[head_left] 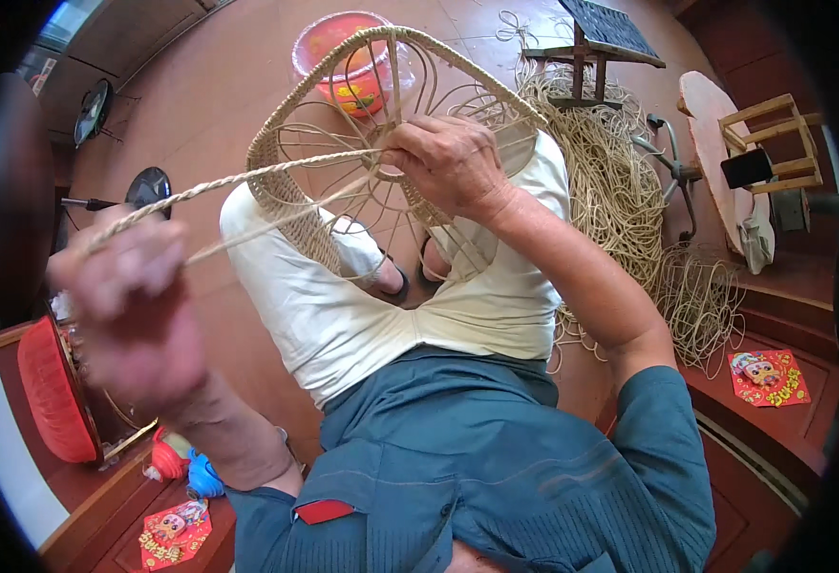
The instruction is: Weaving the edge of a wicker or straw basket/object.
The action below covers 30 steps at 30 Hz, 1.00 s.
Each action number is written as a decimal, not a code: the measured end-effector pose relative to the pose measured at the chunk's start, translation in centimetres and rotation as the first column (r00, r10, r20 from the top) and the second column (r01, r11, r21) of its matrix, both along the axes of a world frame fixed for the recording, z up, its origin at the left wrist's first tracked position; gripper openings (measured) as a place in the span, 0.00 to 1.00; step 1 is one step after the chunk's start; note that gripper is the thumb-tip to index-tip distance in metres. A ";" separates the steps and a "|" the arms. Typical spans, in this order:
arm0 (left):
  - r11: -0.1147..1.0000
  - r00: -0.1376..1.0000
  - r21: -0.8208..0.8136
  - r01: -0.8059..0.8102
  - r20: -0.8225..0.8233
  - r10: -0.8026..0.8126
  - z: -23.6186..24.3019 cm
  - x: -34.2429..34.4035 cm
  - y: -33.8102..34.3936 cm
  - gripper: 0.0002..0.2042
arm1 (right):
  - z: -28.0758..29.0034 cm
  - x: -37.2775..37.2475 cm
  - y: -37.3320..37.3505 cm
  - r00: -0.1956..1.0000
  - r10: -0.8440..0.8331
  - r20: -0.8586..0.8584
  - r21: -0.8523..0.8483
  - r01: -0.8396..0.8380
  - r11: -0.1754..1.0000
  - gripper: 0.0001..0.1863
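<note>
A half-woven round frame (265, 162) rests between my knees, with thin wicker-like spokes and a rim wrapped in tan cord. My right hand (448, 162) is closed over the spokes near its middle, pinching the tan twisted cord (257, 174). From there, two strands of the cord stretch left to my left hand (138, 296), which is raised beside my left knee. Motion blurs the left hand, but the strands end in its curled fingers. Spokes partly cover my feet below the frame.
A red patterned basin (357, 95) stands beyond the frame. Loose tan cord (601, 181) lies piled at the right, below a dark stool (601, 38). A small wooden stool (777, 143) sits at the far right. A red cushioned seat (54, 392) is at the left.
</note>
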<state>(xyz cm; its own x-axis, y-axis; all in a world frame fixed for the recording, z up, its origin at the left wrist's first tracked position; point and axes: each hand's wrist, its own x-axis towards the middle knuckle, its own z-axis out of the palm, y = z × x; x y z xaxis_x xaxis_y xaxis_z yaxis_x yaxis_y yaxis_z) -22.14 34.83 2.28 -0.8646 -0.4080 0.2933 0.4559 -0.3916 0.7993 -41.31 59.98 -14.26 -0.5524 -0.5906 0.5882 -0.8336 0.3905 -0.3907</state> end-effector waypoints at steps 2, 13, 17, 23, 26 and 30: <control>0.953 0.942 -0.096 0.288 -0.152 -0.300 4.0 1.2 -2.7 0.14 | 0.1 0.2 -1.0 0.998 0.008 0.062 -0.026 -0.007 1.000 0.09; 0.920 0.803 0.300 0.253 0.465 -0.372 -11.2 -3.3 6.9 0.22 | 0.7 0.8 -0.8 0.997 0.003 0.082 0.002 -0.003 1.000 0.03; 0.956 0.811 0.250 0.152 0.522 -0.265 -15.7 -3.9 10.3 0.26 | 1.5 0.9 -0.6 0.998 0.017 0.068 0.120 -0.026 0.992 0.04; 0.970 0.764 0.152 0.188 0.598 -0.242 -17.0 -6.4 13.4 0.23 | 1.5 0.7 -0.4 0.994 -0.012 0.105 0.175 -0.007 0.985 0.07; 0.912 0.704 0.327 0.248 0.585 -0.401 -18.8 -6.7 12.4 0.11 | 1.9 0.7 -0.3 0.992 0.011 0.124 0.165 -0.032 0.986 0.08; 0.958 0.800 0.247 0.147 0.539 -0.262 -17.9 -5.0 11.3 0.13 | 1.6 0.9 0.1 0.989 0.027 0.143 0.126 -0.046 0.991 0.08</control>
<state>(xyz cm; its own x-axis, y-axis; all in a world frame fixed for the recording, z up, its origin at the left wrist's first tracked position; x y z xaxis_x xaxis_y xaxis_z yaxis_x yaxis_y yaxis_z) -27.13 46.09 -15.58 -0.9224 -0.1989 -0.3311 -0.1575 -0.5889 0.7927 -40.42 60.06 -12.65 -0.6008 -0.6775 0.4243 -0.7886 0.4154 -0.4533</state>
